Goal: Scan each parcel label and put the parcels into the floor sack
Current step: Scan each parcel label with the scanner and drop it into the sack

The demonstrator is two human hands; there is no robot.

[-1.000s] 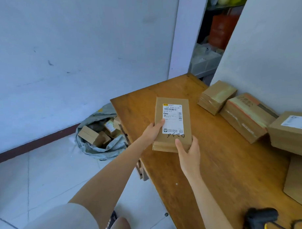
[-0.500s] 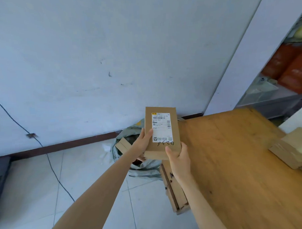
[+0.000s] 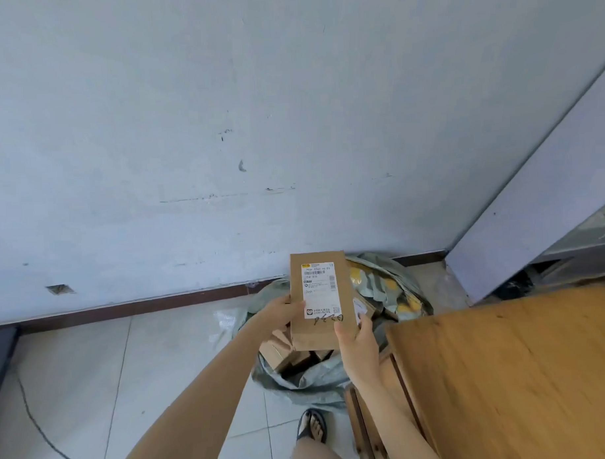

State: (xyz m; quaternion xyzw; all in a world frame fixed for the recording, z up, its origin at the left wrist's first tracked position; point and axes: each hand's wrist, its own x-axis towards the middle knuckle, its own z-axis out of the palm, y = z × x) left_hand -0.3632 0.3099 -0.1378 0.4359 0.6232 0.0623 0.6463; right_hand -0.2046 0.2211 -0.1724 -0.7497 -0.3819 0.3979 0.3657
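Holding one brown parcel (image 3: pixel 319 297) up with both hands, right over the grey sack (image 3: pixel 313 383) on the floor (image 3: pixel 144 365). Gripping its left edge with the left hand (image 3: pixel 280 314), thumb on top beside the white label (image 3: pixel 319 290). Gripping its near right corner with the right hand (image 3: pixel 358 340), thumb flat on top, one fingertip curled round the right side. Label side up, with pen marks just under the label. Not touching the sack or the table.

Down in the open sack, more small brown boxes (image 3: pixel 281 353) in a heap. Yellow patches on the sack's far side.

To the right, just beside the sack, a wooden table (image 3: pixel 522 376). At the near edge, a foot in a dark sandal (image 3: pixel 313 426) on the white tiles. Far behind, a pale wall (image 3: pixel 222 129) with a brown strip along its bottom. On the floor at the left, a thin dark cable (image 3: pixel 37 427).
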